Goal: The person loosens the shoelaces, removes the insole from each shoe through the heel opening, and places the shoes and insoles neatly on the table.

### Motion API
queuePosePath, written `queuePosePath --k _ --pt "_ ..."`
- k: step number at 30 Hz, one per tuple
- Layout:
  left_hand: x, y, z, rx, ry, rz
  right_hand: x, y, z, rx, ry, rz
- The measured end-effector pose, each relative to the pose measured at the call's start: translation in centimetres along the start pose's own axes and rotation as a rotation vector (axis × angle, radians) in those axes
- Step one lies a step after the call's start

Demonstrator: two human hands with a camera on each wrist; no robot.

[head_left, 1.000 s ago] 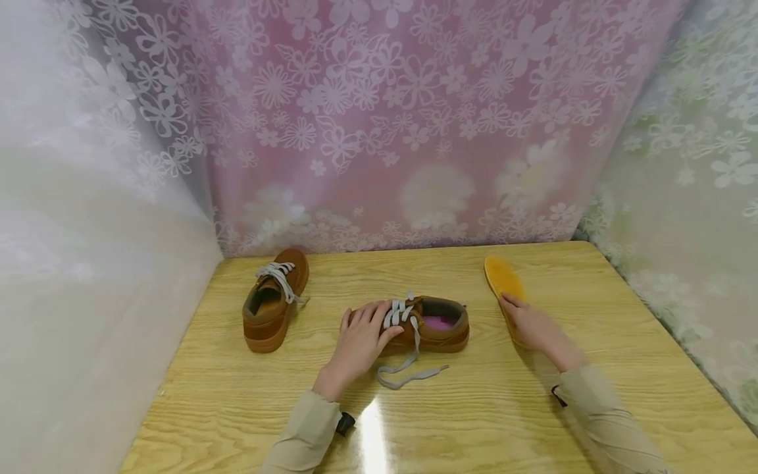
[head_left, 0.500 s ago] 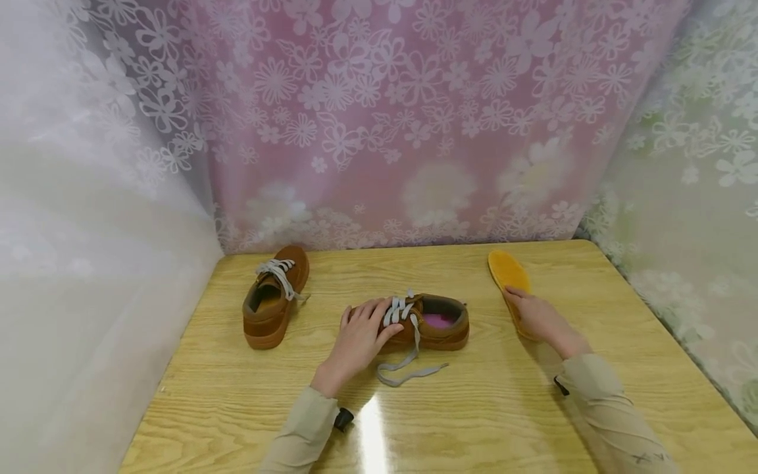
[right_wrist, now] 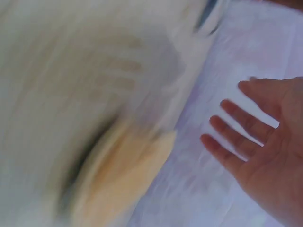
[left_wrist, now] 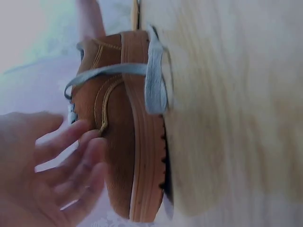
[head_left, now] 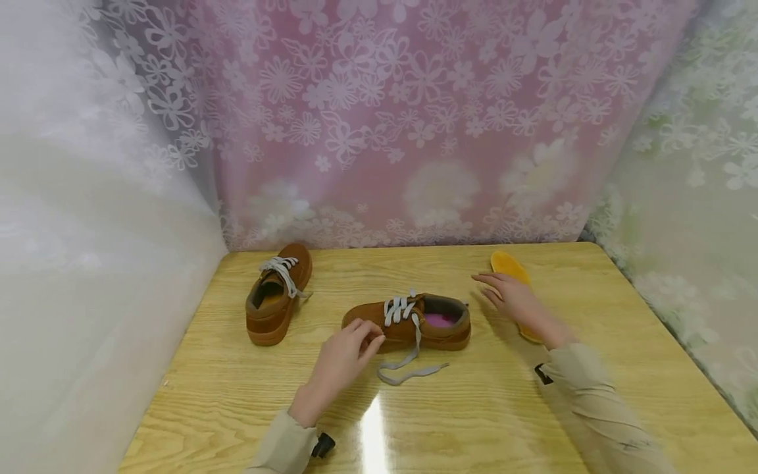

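In the middle of the table lies a brown shoe (head_left: 441, 334) with grey laces (head_left: 399, 311), its toe to the left and a pink insole (head_left: 438, 320) inside. One lace end trails onto the wood in front of it. My left hand (head_left: 343, 352) is at the shoe's toe with fingers loosely bent; in the left wrist view the fingertips come close to the shoe's side, and I cannot tell if they touch. Above the yellow insole (head_left: 509, 264) at the right, my right hand (head_left: 516, 301) is spread and holds nothing. It partly hides that insole.
A second brown shoe (head_left: 277, 299) with tied-looking grey laces stands at the left back, toe pointing away. The wooden table (head_left: 462, 421) ends at a pink flowered curtain (head_left: 367, 145), with pale curtains on both sides.
My right hand has let go of the yellow insole and moved slightly left, its fingers spreading. My left hand has lifted off the shoe's toe and drawn back towards me.
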State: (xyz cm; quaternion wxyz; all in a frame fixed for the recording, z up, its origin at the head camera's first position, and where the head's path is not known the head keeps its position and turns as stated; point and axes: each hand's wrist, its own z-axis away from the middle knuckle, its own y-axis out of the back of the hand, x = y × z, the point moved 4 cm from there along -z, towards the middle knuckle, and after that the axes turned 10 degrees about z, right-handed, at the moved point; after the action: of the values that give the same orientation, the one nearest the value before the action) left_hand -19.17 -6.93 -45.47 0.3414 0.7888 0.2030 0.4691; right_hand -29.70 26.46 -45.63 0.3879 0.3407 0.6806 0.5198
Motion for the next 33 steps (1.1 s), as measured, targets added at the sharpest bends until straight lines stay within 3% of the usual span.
queuePosePath --k 3,6,8,11,18,25,29,33 --pt "0.4 -1.1 0.6 -0.104 -0.03 -0.044 -2.2 -0.6 -1.9 -0.033 0.05 -0.181" --pt "0.6 -2.2 0.8 -0.193 -0.035 -0.079 -3.9 -1.7 -3.8 -0.155 0.11 -0.427" --pt "0.7 -2.7 0.8 -0.219 -0.031 -0.111 -4.4 -2.6 -4.8 -0.257 0.145 -0.59" --pt "0.9 -3.0 0.7 -0.232 -0.029 -0.165 -4.4 -3.8 -5.7 -0.383 0.162 -0.725" --pt "1.0 -4.1 1.1 -0.314 -0.061 -0.222 -4.2 -5.3 -6.2 -0.543 0.146 -0.771" --pt "1.8 -4.7 1.3 -0.327 -0.105 -0.258 -4.7 -5.3 -5.7 -0.594 0.106 -0.811" --pt "1.8 -4.8 1.4 -0.279 -0.092 -0.225 -4.6 -5.3 -5.3 -0.592 0.106 -0.851" --pt "1.4 -4.9 1.2 -0.195 -0.03 -0.156 -4.6 -5.4 -5.0 -0.558 0.072 -0.893"
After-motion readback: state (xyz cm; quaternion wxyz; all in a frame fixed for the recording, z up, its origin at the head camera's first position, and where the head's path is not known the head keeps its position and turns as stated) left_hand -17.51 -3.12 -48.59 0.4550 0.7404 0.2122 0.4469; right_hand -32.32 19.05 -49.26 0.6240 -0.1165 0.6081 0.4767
